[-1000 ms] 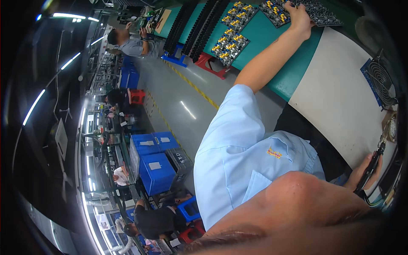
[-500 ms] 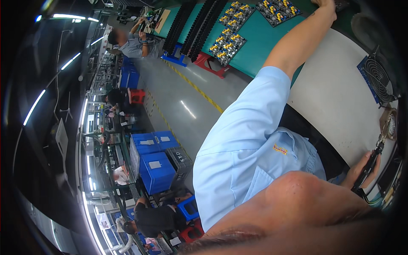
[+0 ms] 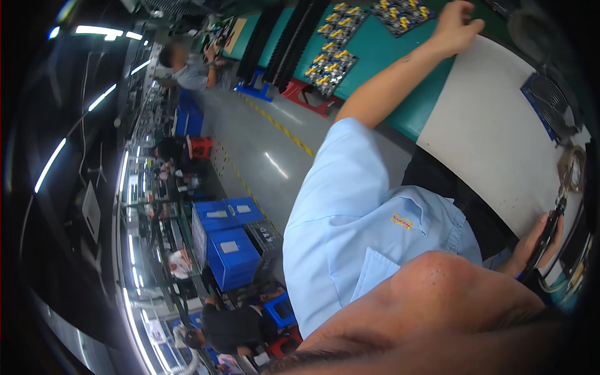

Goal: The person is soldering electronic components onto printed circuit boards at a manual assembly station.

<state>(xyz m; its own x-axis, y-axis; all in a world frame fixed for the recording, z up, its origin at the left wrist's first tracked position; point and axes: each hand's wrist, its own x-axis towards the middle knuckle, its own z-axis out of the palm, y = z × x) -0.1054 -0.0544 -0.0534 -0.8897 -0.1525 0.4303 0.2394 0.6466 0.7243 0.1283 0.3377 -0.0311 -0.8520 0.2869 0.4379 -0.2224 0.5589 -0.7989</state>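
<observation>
My left hand (image 3: 458,31) is over the far edge of the pale table sheet (image 3: 475,125), its fingers half curled and the thumb standing apart. Nothing shows in it. Left of that hand, on the green mat (image 3: 375,62), lie panels of circuit boards (image 3: 403,15) with yellow and silver parts. On the right, my right hand (image 3: 536,247) is wrapped round a black stick-shaped tool (image 3: 547,234), possibly a soldering iron. The tool's far end points at a brownish, shiny metal thing (image 3: 571,169), which is too blurred to name.
A blue-framed fan (image 3: 550,109) with a round guard stands at the right. Black slotted racks (image 3: 294,44) line the mat's left. Below are a blue stool (image 3: 255,87) and a red stool (image 3: 306,97). Blue crates (image 3: 231,256) and people at benches are farther left.
My left hand has drawn back from the top edge, down and left, and now shows fully. The right hand keeps its hold on the black tool.
</observation>
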